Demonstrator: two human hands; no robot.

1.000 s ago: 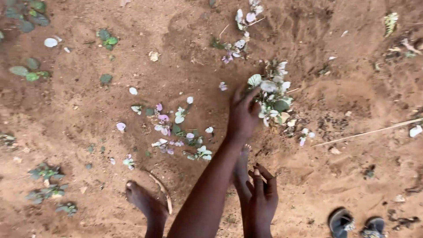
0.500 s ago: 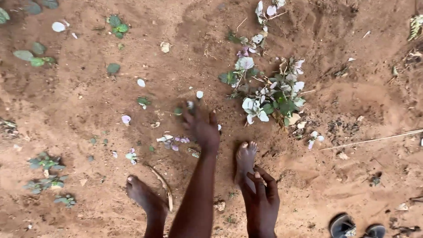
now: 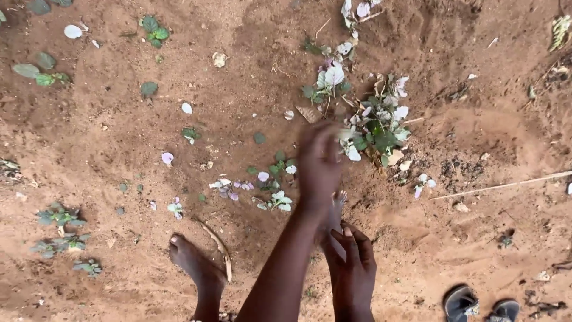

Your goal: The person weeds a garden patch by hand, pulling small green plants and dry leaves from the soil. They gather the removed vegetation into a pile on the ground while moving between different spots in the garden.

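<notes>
Blurred left hand (image 3: 319, 164) beside leaf pile (image 3: 375, 128) — green, white, lilac

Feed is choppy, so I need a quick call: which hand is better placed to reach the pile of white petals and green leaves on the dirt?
Left. The left hand is stretched out beside the petal and leaf pile; the right hand rests back on the right leg.
</notes>
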